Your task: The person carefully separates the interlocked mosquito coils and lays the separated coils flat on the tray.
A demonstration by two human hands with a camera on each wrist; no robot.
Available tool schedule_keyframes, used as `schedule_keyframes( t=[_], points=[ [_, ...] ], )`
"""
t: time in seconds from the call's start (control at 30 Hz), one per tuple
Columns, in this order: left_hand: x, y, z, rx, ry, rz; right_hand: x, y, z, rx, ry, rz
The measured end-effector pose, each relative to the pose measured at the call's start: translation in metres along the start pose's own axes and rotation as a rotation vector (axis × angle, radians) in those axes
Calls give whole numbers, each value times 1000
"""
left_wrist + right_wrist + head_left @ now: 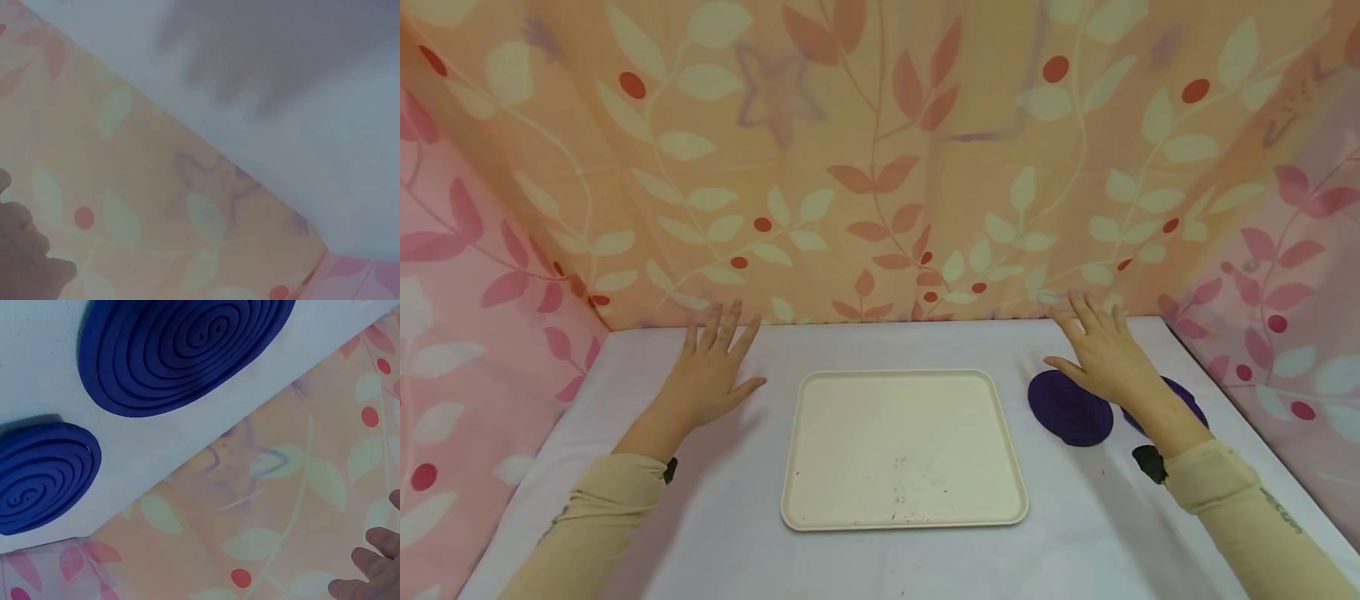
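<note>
In the head view my left hand (pixel 706 377) hovers over the table left of a cream tray (pixel 902 450), its fingers spread and holding nothing. My right hand (pixel 1103 357) is raised above two dark purple spiral-grooved discs, fingers spread too. One disc (pixel 1070 408) lies just right of the tray. The other disc (pixel 1183 402) is partly hidden behind my right wrist. Both spirals show clearly in the right wrist view, a larger-looking disc (pixel 187 356) at the top and another disc (pixel 47 478) at the left. Fingertips (pixel 25 244) of my left hand enter the left wrist view's lower left.
A white cloth (pixel 722 517) covers the table. Leaf-patterned orange fabric (pixel 880 167) stands along the back edge, with pink fabric (pixel 452 292) at the left and more pink fabric (pixel 1285 275) at the right. Small dark specks mark the tray's surface.
</note>
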State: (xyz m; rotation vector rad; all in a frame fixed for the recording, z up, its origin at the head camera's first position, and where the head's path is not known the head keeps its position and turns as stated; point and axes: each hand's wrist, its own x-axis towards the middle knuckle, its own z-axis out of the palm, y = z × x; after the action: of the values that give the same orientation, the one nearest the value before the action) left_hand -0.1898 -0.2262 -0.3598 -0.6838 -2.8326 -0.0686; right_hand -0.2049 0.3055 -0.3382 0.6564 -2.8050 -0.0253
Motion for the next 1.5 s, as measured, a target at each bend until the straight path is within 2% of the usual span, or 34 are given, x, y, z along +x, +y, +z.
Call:
schedule_keyframes(
  t=[0.13,0.23,0.4,0.53,0.63,0.73,0.9,1.0,1.1,1.27,1.5],
  points=[
    [7,9,1,-66,86,25,-7,3,3,65,90,-4],
    [12,21,0,-183,122,30,-12,4,5,109,160,12],
    [19,44,4,-428,110,47,-20,2,1,184,175,97],
    [26,62,11,-624,105,43,-25,0,-2,239,192,129],
    [32,77,15,-831,78,6,-30,0,1,313,235,154],
    [38,93,21,-1050,21,-42,-35,0,6,414,281,204],
    [49,121,32,-1367,-93,-180,-43,-1,14,569,329,322],
    [54,137,40,-1528,-127,-256,-47,-2,19,652,353,382],
    [57,153,46,-1623,-149,-290,-51,-3,24,697,370,421],
    [61,175,53,-1703,-187,-313,-60,2,31,750,365,491],
    [72,203,63,-1805,-214,-305,-72,12,39,895,350,611]
  ],
)
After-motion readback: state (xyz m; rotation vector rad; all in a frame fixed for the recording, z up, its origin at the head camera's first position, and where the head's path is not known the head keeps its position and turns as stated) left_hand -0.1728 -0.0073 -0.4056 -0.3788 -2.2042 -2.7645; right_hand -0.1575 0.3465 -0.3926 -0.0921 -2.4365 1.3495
